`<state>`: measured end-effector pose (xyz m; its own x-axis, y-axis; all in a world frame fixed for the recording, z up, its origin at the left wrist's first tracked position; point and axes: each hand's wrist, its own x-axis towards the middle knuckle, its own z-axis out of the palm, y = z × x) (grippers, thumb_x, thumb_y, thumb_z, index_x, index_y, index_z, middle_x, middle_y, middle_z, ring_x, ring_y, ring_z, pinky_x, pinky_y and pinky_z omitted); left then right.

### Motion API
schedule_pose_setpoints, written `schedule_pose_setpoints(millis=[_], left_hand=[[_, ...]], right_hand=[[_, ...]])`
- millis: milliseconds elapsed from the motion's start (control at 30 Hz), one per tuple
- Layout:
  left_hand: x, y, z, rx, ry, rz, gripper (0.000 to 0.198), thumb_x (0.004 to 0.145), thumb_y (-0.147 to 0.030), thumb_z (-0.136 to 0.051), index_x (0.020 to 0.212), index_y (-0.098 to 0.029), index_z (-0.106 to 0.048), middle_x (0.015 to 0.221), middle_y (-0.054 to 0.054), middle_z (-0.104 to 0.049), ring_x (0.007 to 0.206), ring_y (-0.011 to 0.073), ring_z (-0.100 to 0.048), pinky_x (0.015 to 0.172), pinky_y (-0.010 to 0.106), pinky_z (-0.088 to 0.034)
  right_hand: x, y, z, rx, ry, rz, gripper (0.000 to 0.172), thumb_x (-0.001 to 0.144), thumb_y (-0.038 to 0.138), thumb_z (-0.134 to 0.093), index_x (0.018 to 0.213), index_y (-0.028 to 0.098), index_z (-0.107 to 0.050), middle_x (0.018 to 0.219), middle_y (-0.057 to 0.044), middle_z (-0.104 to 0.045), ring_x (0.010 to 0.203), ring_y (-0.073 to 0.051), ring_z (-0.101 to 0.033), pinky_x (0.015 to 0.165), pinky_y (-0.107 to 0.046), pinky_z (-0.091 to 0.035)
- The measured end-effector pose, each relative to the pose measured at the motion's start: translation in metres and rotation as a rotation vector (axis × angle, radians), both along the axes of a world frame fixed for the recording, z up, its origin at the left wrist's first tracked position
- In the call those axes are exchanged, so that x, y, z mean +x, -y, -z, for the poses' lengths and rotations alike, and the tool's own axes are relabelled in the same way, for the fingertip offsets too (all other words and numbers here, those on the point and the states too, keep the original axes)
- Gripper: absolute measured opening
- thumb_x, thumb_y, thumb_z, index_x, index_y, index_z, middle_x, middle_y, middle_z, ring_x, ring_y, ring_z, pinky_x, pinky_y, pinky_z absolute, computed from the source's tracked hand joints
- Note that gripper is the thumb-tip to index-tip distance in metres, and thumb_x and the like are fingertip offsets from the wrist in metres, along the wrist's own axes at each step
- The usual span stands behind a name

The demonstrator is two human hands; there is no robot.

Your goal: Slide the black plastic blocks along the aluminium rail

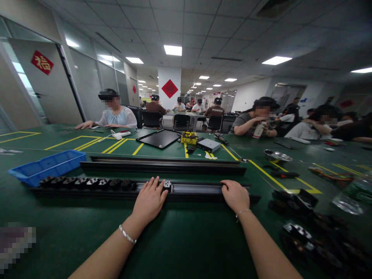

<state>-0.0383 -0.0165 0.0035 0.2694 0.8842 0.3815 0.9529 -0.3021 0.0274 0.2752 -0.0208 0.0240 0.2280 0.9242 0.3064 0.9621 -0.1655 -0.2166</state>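
Note:
A long black track rail point(197, 197) with a grey inner channel lies across the table in front of me. Black socket modules point(92, 182), several of them, sit in a row along its left half. My left hand point(149, 199) lies over the middle of the rail, fingers stretched out, beside a small module with a silvery face point(167, 185). What is under the palm is hidden. Toward the rail's right end, my right hand point(236, 195) has its fingers curled over the rail, with the fingertips partly hidden.
Behind the rail lies a second black rail point(165, 166). A blue bin point(52, 166) stands at left, loose black modules point(316, 228) and a plastic bottle point(353, 193) at right. Farther back are a black panel point(158, 138) and a grey box point(208, 145). People sit across the table.

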Motion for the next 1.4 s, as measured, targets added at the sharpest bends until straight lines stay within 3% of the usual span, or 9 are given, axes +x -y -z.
schedule_pose_setpoints(millis=[333, 533, 733, 1400], left_hand=[[0.0002, 0.0005, 0.0003, 0.000, 0.002, 0.000, 0.048, 0.091, -0.043, -0.031, 0.130, -0.020, -0.049, 0.139, 0.010, -0.045, 0.132, 0.0261, -0.036, 0.108, 0.043, -0.029], [0.0044, 0.0021, 0.0014, 0.064, 0.061, 0.032, 0.043, 0.089, -0.036, -0.036, 0.116, -0.011, -0.058, 0.129, 0.013, -0.055, 0.125, 0.0281, -0.044, 0.103, 0.044, -0.036], [0.0027, 0.0008, 0.0028, 0.099, 0.070, 0.080, 0.036, 0.090, -0.035, -0.037, 0.106, -0.015, -0.062, 0.126, 0.013, -0.058, 0.122, 0.0291, -0.048, 0.100, 0.046, -0.040], [-0.0001, 0.0015, 0.0005, 0.036, 0.076, 0.073, 0.037, 0.091, -0.039, -0.035, 0.118, -0.028, -0.057, 0.132, 0.004, -0.054, 0.126, 0.0279, -0.043, 0.102, 0.049, -0.035]], right_hand=[[-0.0004, 0.0005, -0.0009, -0.006, -0.006, -0.009, 0.039, 0.083, 0.026, -0.033, 0.105, 0.022, -0.066, 0.114, -0.002, -0.064, 0.109, -0.019, -0.053, 0.087, -0.033, -0.040], [0.0001, -0.0001, -0.0004, -0.001, -0.004, -0.002, 0.038, 0.082, 0.025, -0.035, 0.104, 0.022, -0.067, 0.113, -0.002, -0.065, 0.108, -0.018, -0.054, 0.088, -0.032, -0.039], [-0.0004, 0.0001, -0.0001, 0.009, -0.009, -0.012, 0.038, 0.082, 0.024, -0.035, 0.103, 0.022, -0.067, 0.112, -0.002, -0.065, 0.108, -0.018, -0.054, 0.090, -0.032, -0.038], [-0.0006, 0.0005, -0.0002, -0.005, -0.017, 0.002, 0.039, 0.083, 0.026, -0.034, 0.104, 0.022, -0.066, 0.113, -0.002, -0.064, 0.109, -0.019, -0.053, 0.089, -0.035, -0.039]])
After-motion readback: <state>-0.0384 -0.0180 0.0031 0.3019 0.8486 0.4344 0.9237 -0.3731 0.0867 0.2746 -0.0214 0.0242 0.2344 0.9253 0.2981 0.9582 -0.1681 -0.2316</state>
